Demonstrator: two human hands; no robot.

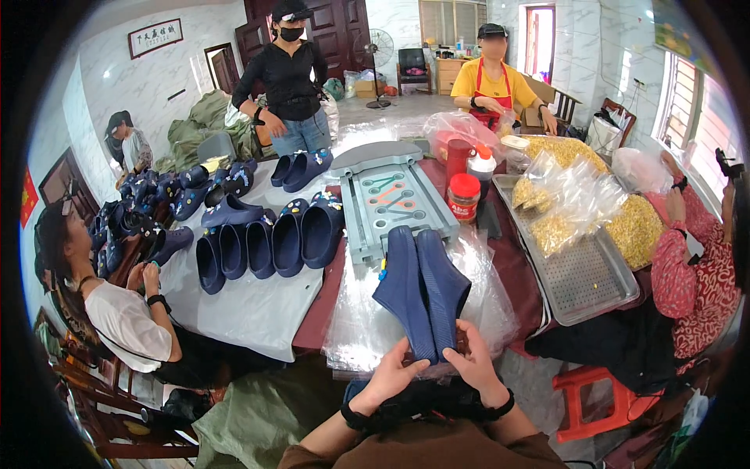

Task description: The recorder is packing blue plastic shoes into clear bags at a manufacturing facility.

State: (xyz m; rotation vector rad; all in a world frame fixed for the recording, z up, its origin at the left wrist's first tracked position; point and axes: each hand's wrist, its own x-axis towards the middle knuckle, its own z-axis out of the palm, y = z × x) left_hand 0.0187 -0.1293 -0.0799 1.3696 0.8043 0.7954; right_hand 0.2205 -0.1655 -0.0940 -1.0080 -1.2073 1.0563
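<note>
Clock positions are referenced to the held pair. At 10 o'clock, a row of navy clogs (260, 246) stands on a white sheet (258, 311) laid over the bench (314, 332), with openings toward the wearer. A spread of clear plastic bags (355, 324) covers the bench from 9 to 3 o'clock beneath the pair.

The left grip (397, 369) sits at 7 o'clock, closed on the near end with the thumb uppermost. A grey plastic board (398, 205) lies at 12 o'clock. The pair of navy clogs (408, 289) is between both hands, above the bags, side by side, far ends directed at the board; contact with the board cannot be determined. The right grip (471, 361), at 5 o'clock, is likewise closed on the near end.

A red-lidded jar (464, 197) stands at 1 o'clock; a perforated metal tray (590, 285) occupies 3 o'clock.

Step in hand (judged): aligning the two clogs as a matched pair. The next move calls for an even two-handed hold, near ends together, and clearance from the board.
</note>
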